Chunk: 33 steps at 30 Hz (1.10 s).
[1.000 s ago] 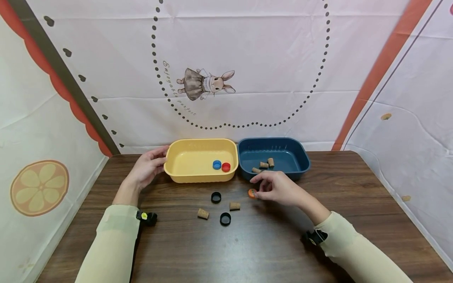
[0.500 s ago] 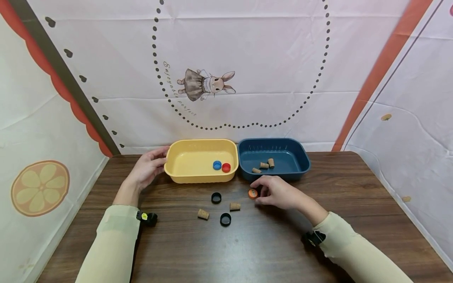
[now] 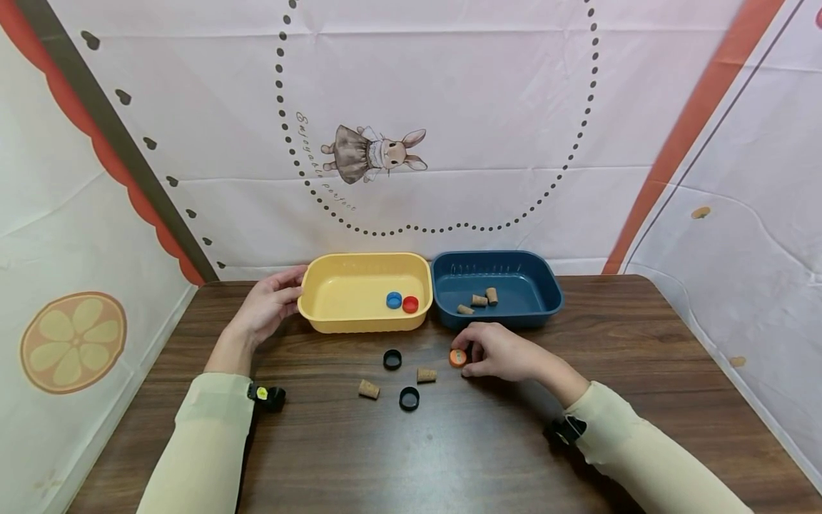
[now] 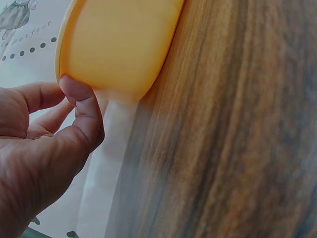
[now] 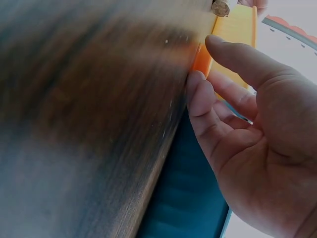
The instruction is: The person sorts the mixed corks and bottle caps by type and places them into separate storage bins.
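Note:
My left hand [image 3: 272, 303] holds the left end of the yellow tray [image 3: 334, 325]; in the left wrist view the thumb [image 4: 79, 89] presses at its rim. A blue bottle cap [image 3: 394, 300] and a red bottle cap [image 3: 410, 305] lie inside that tray. In front of the blue tray [image 3: 546, 303], my right hand [image 3: 504, 353] has thumb and fingertips about an orange bottle cap [image 3: 457, 358], low at the table. The right wrist view shows the orange edge between thumb and fingers. Several corks [image 3: 491, 295] lie in the blue tray.
On the table [image 3: 334, 457], in front of the trays, lie two black ring-like caps, one nearer the trays [image 3: 392, 359] and one nearer me [image 3: 409, 398]. Two corks, one right [image 3: 427, 375] and one left [image 3: 369, 389], lie among them. A printed cloth [image 3: 514, 107] hangs behind.
My right hand has shifted slightly toward me, away from the blue tray's rim. The orange cap, tilted at first, now shows its top face. The left hand stays put.

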Motion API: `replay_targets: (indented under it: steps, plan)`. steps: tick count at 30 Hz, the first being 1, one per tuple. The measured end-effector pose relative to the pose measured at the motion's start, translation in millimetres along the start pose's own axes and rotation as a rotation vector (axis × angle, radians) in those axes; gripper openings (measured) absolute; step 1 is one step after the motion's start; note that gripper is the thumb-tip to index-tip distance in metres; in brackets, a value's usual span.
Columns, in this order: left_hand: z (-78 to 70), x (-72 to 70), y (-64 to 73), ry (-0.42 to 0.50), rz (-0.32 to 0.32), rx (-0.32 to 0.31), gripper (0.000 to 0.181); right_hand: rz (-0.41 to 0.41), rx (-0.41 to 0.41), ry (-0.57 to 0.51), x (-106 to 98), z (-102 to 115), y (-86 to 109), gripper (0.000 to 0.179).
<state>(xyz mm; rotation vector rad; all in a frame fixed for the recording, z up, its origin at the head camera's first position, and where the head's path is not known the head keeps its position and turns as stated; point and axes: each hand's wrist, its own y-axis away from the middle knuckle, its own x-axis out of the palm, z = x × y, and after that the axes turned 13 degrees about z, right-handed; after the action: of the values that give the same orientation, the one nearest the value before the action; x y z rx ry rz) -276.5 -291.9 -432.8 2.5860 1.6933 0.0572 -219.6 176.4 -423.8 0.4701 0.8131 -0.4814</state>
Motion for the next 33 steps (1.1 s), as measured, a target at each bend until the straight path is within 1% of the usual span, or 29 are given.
replay_targets:
  steps: [3,9,22,33]
  plan:
    - [-0.8,-0.1,0.6,-0.005,0.003,0.001,0.059,0.005,-0.006,-0.002,-0.1,0.0,-0.3,0.032]
    - [-2.9,0.2,2.1,0.001,0.008,-0.01,0.059,0.022,0.013,-0.02,1.3,-0.1,-2.1,0.029]
    - [-4.6,0.1,2.2,0.007,0.006,-0.01,0.058,0.038,0.015,-0.01,2.0,0.9,-2.7,0.022]
    - [-2.3,-1.0,0.7,0.001,-0.003,-0.008,0.058,0.013,-0.001,-0.008,0.0,3.7,0.4,0.018]
